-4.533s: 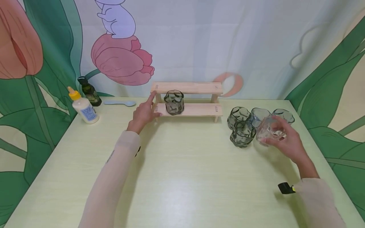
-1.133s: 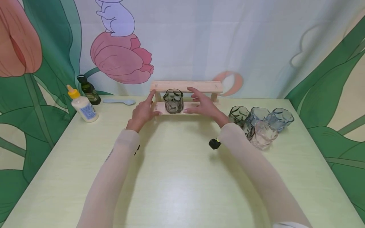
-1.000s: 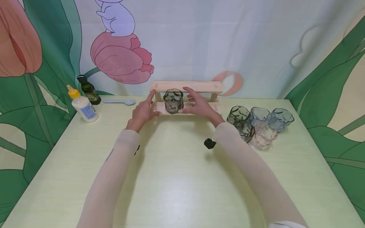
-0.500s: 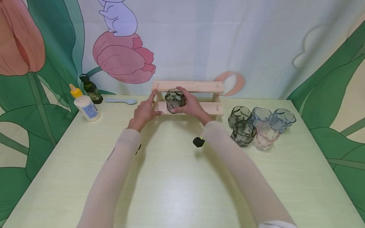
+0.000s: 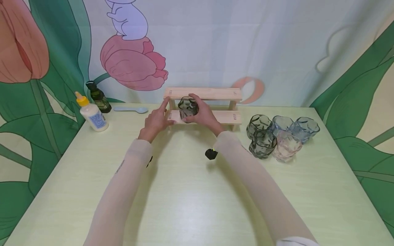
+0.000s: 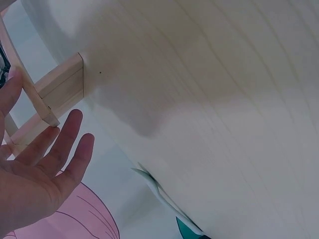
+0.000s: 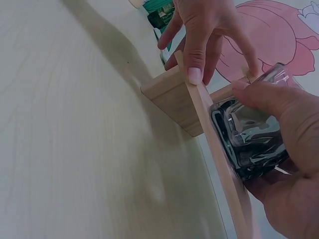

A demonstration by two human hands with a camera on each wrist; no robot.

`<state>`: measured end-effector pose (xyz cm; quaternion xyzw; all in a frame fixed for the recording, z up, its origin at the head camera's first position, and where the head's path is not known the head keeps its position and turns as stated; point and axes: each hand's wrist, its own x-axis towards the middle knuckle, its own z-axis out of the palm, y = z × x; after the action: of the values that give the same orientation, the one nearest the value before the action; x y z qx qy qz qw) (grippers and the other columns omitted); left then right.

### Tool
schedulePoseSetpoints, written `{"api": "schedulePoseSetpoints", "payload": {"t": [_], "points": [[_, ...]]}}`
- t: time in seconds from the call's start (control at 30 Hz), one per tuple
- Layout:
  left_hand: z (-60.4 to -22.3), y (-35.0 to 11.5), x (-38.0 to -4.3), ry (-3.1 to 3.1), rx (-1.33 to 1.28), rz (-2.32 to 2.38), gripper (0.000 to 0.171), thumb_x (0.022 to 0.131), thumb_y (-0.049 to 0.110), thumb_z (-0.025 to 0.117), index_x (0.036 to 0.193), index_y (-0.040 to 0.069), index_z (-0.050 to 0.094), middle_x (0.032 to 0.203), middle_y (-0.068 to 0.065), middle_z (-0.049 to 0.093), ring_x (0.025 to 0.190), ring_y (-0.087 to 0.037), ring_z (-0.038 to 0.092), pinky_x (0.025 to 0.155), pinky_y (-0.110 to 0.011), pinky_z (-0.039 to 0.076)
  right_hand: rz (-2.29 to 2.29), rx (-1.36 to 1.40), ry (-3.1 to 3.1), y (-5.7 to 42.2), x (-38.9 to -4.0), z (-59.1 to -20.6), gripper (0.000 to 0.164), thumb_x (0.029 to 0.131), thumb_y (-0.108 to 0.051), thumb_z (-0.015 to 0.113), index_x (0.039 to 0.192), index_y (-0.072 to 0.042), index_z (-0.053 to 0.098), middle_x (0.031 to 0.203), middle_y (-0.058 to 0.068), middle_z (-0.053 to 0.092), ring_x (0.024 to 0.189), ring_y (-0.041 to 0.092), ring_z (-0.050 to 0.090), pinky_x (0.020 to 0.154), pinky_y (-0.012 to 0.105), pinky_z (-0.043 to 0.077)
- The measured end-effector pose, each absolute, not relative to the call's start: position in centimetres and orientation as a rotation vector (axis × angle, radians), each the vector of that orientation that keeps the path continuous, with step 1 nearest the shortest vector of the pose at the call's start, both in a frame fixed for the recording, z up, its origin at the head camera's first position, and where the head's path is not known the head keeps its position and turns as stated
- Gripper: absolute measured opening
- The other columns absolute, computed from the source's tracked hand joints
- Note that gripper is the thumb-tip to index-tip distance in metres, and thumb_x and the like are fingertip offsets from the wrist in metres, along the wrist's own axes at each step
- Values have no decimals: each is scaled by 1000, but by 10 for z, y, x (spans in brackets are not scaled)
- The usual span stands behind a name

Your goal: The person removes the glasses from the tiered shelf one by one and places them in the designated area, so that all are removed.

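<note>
A small two-step wooden rack (image 5: 220, 118) stands at the back of the table. My right hand (image 5: 204, 113) holds a smoky grey glass tumbler (image 5: 186, 108) with a wavy rim, on the left part of the lower step. In the right wrist view, thumb and fingers wrap the tumbler (image 7: 254, 132) at its sides, and its base is at the board. My left hand (image 5: 155, 122) steadies the rack's left end, thumb on the lower step and index finger at the upper one. Its other fingers (image 6: 65, 142) extend loosely beside the rack in the left wrist view.
To the right stand several wavy tumblers close together: grey glasses (image 5: 262, 145), bluish glasses (image 5: 306, 129) and a pinkish glass (image 5: 287, 147). At the back left are a white glue bottle (image 5: 96, 118), a dark green bottle (image 5: 99, 98) and a pale blue spoon (image 5: 130, 109). A printed curtain (image 5: 197, 44) hangs behind.
My right hand has let go of the pinkish glass among the group on the right, come left to the rack and taken hold of the grey tumbler. The left hand has stayed put.
</note>
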<state>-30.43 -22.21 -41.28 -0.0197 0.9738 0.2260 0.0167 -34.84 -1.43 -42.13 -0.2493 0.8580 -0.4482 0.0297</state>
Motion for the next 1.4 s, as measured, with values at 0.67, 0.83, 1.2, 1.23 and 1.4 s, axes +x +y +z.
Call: {"api": "schedulePoseSetpoints", "payload": {"t": [0.67,0.83,1.2,1.23,1.4], "points": [[-413,-223,-303,3013,-65,728,101,89,34,76,159,42,4,148,-13,53,107,-40,62,86,-56,49,-1422,-772,2657,-13,-340,-422,93,79,-22,86,156,-23,33,155,8,42,129,30,51,106,49,44],[-411,-222,-304,3015,-59,730,101,89,35,76,159,42,3,148,-13,53,108,-41,62,87,-57,49,-1447,-730,2637,-7,-338,-416,95,78,-24,87,156,-27,32,155,7,42,130,30,51,105,49,44],[-412,-222,-304,3003,-69,747,102,88,35,77,159,41,3,149,-14,52,110,-41,61,91,-57,48,-1462,-691,2659,27,-328,-401,95,78,-24,86,156,-26,32,141,13,52,125,31,52,99,51,48],[-412,-222,-304,3001,-69,745,102,88,35,77,159,41,3,149,-14,52,111,-42,60,92,-58,48,-1464,-695,2663,31,-326,-400,95,78,-23,86,156,-25,32,140,14,53,125,31,53,99,51,48],[-412,-223,-304,2999,-79,736,103,88,35,77,159,40,3,150,-15,51,118,-44,58,95,-60,46,-1463,-694,2684,50,-321,-396,94,78,-22,86,156,-24,32,142,16,52,127,33,52,100,53,47]]}}
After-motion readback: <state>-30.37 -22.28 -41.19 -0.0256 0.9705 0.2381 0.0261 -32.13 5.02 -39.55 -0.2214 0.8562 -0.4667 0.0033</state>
